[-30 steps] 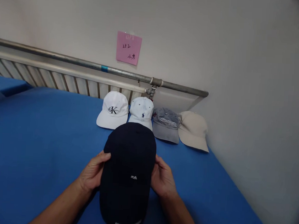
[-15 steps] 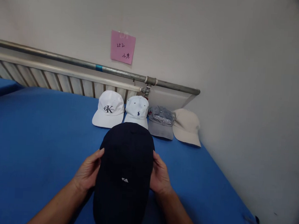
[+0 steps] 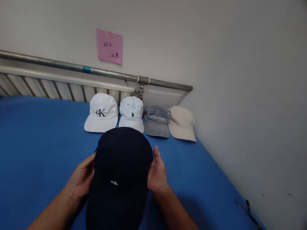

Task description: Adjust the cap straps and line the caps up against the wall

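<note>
A black baseball cap (image 3: 122, 161) with a small white logo is held between my two hands, its brim pointing toward me. My left hand (image 3: 80, 178) grips its left side, fingers partly hidden behind the cap. On the other side, my right hand (image 3: 158, 172) presses against the cap with the thumb raised and the fingers mostly out of sight. Beyond it, a row of caps stands on the blue surface: a white cap with CK letters (image 3: 103, 108), a pale blue cap (image 3: 132, 110), a grey cap (image 3: 157, 120) and a beige cap (image 3: 182, 122).
The blue surface (image 3: 37, 149) meets a wall on the right. Behind the caps run a metal pipe (image 3: 111, 74) and a white radiator (image 3: 49, 88). A pink note (image 3: 109, 47) is stuck on the wall. Eyeglasses (image 3: 253, 221) lie at the lower right.
My view has turned slightly right, so the row of caps and the note sit further left. The black cap is still between my hands; my right thumb has lifted off its edge.
</note>
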### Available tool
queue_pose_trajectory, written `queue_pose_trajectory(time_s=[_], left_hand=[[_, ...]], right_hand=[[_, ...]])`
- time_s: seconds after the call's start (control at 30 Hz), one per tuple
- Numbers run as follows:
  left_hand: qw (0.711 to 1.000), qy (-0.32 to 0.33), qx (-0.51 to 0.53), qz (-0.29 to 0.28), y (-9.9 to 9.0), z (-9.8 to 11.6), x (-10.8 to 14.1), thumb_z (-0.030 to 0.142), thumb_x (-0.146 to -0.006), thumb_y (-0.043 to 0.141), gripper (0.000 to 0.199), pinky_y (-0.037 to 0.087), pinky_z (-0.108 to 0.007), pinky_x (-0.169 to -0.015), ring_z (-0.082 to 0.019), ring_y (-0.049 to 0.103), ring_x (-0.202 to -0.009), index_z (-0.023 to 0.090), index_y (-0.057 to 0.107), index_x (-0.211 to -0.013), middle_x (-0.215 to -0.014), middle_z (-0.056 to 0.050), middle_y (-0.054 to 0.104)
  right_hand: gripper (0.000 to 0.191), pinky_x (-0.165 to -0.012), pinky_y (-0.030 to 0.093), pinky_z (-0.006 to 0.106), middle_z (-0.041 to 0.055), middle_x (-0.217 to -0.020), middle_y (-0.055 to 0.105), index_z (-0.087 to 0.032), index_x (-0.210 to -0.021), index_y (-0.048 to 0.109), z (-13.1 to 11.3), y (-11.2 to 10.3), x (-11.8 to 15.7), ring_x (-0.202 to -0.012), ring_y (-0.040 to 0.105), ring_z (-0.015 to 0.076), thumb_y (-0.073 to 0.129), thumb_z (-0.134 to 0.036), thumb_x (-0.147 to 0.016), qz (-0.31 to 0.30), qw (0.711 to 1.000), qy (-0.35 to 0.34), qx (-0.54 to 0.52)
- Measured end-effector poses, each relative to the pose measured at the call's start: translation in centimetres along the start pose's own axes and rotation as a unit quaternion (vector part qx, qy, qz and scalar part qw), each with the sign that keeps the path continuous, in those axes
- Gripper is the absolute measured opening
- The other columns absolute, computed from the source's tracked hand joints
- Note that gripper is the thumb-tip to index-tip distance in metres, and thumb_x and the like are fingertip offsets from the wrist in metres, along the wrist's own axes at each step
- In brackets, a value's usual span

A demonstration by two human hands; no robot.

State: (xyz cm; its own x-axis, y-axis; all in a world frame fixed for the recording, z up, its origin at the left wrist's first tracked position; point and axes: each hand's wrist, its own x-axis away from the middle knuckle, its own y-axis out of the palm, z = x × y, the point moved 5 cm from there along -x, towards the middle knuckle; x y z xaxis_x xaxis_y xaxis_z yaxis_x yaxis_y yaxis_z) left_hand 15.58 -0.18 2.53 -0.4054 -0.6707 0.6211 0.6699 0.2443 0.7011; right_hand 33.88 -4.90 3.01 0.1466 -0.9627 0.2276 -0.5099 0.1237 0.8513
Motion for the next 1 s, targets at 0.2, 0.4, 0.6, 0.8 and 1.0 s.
queue_pose_trajectory(time_s=[0.2, 0.4, 0.6, 0.8, 1.0], left_hand=[[0.999, -0.018, -0.025, 0.023, 0.3, -0.4, 0.1, 0.013, -0.093, 0.045, 0.036, 0.06, -0.043, -0.084, -0.026, 0.075, -0.076, 0.011, 0.072, -0.069, -0.066, -0.01, 0.073], [1.0, 0.005, -0.002, 0.016, 0.6, -0.1, 0.4, 0.014, -0.096, 0.039, 0.043, 0.061, -0.039, -0.081, -0.023, 0.074, -0.07, 0.01, 0.072, -0.069, -0.064, -0.011, 0.073], [0.999, -0.031, -0.017, 0.002, 0.1, -0.4, 0.0, 0.018, -0.095, 0.043, 0.037, 0.061, -0.041, -0.08, -0.021, 0.072, -0.063, 0.01, 0.073, -0.076, -0.071, -0.01, 0.075], [0.998, -0.032, -0.053, -0.005, -0.2, -0.3, -0.3, 0.02, -0.093, 0.048, 0.032, 0.06, -0.041, -0.079, -0.022, 0.071, -0.064, 0.011, 0.073, -0.076, -0.068, -0.01, 0.073], [0.998, -0.004, -0.058, 0.012, -0.6, 0.2, -1.0, 0.018, -0.093, 0.047, 0.031, 0.061, -0.038, -0.079, -0.022, 0.073, -0.07, 0.013, 0.073, -0.076, -0.069, -0.008, 0.073]], right_hand=[[0.054, -0.109, 0.037, 0.049, 0.006, -0.11, 0.075, -0.02, -0.098, 0.073, 0.7, 0.5, 0.7, -0.124, 0.058, 0.0289, 0.067, -0.066, -0.071, -0.038, 0.997, 0.053, 0.032], [0.048, -0.111, 0.036, 0.044, 0.0062, -0.111, 0.075, -0.018, -0.103, 0.073, 0.4, 0.7, 0.5, -0.121, 0.06, 0.0262, 0.063, -0.059, -0.08, -0.044, 0.998, 0.048, 0.019], [0.043, -0.105, 0.041, 0.036, 0.0027, -0.082, 0.078, -0.016, -0.091, 0.075, 0.7, 0.4, 0.5, -0.103, 0.069, 0.0233, 0.071, -0.055, -0.075, -0.03, 0.997, 0.075, -0.007], [0.044, -0.102, 0.044, 0.035, 0.004, -0.082, 0.078, -0.014, -0.093, 0.075, 0.9, 0.0, 0.6, -0.097, 0.07, 0.0223, 0.067, -0.056, -0.078, -0.02, 0.996, 0.088, 0.002], [0.047, -0.106, 0.04, 0.045, 0.0078, -0.101, 0.077, -0.018, -0.096, 0.075, 0.5, 0.5, 0.6, -0.115, 0.063, 0.0277, 0.063, -0.06, -0.079, -0.011, 0.998, 0.068, -0.001]])
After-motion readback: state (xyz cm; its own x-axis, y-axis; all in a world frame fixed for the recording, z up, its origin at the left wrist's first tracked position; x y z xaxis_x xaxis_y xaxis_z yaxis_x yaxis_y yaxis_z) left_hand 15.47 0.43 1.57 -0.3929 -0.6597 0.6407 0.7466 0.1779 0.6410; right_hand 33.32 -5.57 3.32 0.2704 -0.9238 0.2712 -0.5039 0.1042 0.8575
